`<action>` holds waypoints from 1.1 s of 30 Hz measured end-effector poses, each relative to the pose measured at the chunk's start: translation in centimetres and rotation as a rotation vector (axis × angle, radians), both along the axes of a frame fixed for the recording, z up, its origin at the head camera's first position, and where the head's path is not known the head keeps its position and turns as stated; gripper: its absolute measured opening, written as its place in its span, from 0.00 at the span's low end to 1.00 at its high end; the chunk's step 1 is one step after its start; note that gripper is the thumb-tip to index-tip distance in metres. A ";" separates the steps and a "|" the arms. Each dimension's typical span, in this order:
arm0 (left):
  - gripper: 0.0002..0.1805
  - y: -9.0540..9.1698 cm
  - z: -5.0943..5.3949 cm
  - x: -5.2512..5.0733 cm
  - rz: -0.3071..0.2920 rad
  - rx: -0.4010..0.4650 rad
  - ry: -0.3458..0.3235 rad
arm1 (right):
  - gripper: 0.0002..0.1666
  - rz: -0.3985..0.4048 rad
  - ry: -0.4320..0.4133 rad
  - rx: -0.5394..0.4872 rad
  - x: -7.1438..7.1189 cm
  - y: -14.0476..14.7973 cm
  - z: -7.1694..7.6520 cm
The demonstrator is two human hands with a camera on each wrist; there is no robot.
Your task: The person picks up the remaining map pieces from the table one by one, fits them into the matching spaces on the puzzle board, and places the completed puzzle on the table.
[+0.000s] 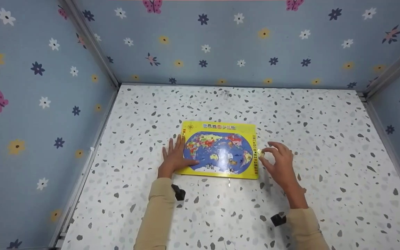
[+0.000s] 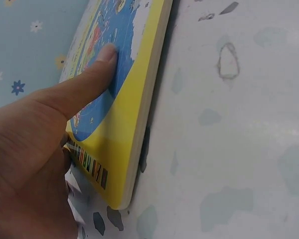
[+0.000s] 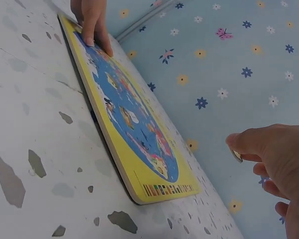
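Observation:
A flat world map board (image 1: 221,175) with a yellow border and a blue oval map lies on the speckled table. My left hand (image 1: 175,160) rests on its left edge, fingers spread and thumb straight across the map; the left wrist view shows the thumb (image 2: 92,79) lying on the printed face. Off the board's right edge, my right hand (image 1: 280,166) pinches a small, thin, yellowish puzzle piece (image 1: 260,153) between thumb and index finger. In the right wrist view the piece (image 3: 236,156) is mostly covered by the fingertips, so its print is hidden.
The white speckled table (image 1: 325,139) surrounds the board. Blue flowered panels (image 1: 221,41) stand at the back and both sides, with grey metal frames at the corners. A black wrist mount (image 1: 278,219) sits beside the right sleeve, another (image 1: 178,192) beside the left.

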State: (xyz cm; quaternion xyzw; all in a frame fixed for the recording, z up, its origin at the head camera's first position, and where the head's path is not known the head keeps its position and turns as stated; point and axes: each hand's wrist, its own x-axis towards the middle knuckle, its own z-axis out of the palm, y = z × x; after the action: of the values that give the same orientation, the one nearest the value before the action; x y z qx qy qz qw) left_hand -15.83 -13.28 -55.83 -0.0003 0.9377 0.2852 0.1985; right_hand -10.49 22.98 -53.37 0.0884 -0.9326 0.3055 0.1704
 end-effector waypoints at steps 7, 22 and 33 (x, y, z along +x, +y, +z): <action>0.67 0.0 -0.2 -0.2 -0.010 0.001 0.007 | 0.13 0.019 -0.033 -0.005 -0.6 -1.3 0.0; 0.67 -0.1 -0.3 -0.1 -0.016 0.002 0.000 | 0.13 0.083 -0.116 0.043 -1.7 -3.9 -0.4; 0.67 -0.1 -0.1 0.0 -0.019 0.015 0.003 | 0.13 0.113 -0.114 0.076 -2.7 -5.2 -0.5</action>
State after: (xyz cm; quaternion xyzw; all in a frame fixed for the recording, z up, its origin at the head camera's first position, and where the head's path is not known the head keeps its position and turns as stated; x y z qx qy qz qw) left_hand -15.86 -13.42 -55.92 0.0106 0.9358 0.2902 0.1997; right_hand -13.16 17.76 -53.90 0.1300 -0.9452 0.2838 0.0961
